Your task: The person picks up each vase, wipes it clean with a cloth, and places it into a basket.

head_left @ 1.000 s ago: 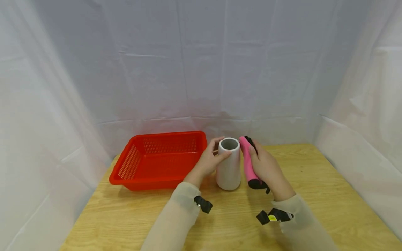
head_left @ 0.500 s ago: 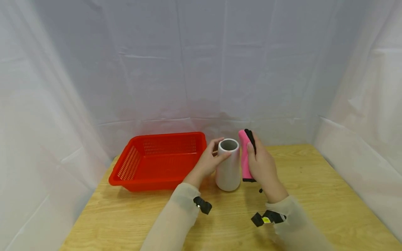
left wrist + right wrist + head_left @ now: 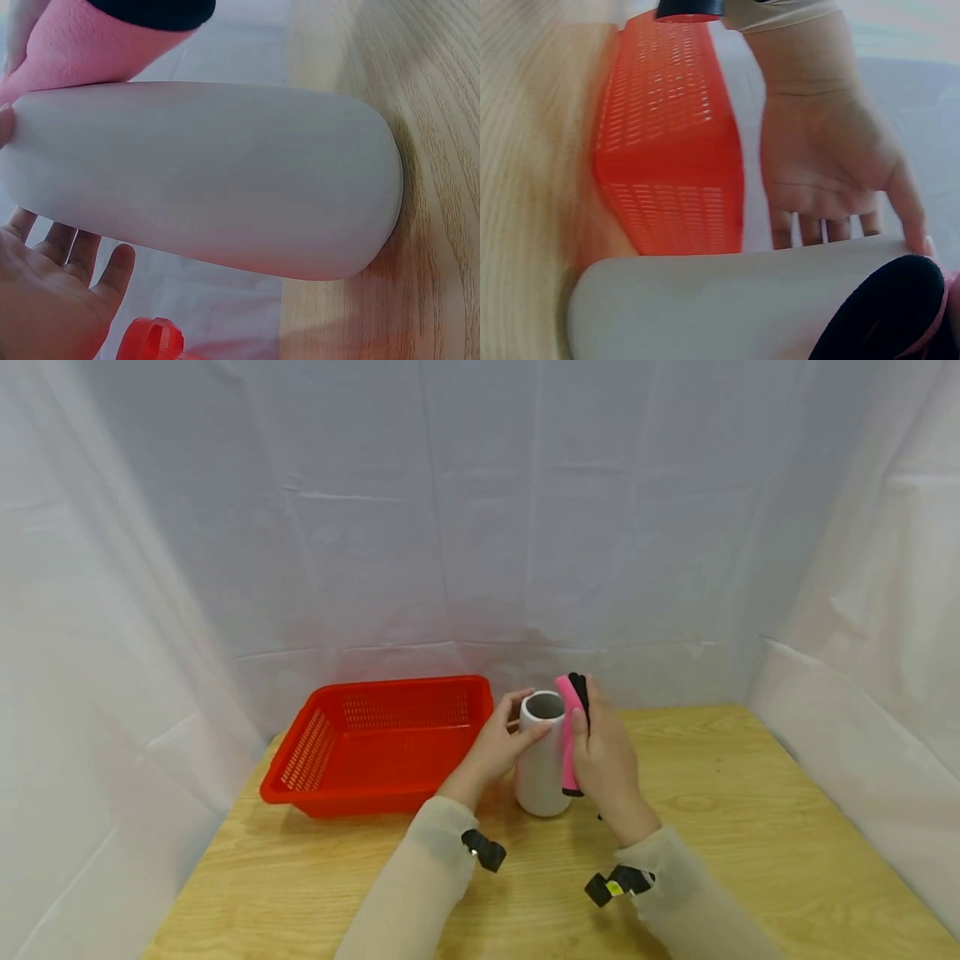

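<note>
Steadying white vase (image 3: 542,758), left hand (image 3: 498,743); right hand (image 3: 606,760) gripping pink tool (image 3: 567,732) (red basket (image 3: 375,735) beside).

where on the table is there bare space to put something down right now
Bare wood lies right of the right hand out to the table edge, and along the near edge in front of the red basket. It is crowded around the white vase, where the left hand and pink roll meet.
</note>
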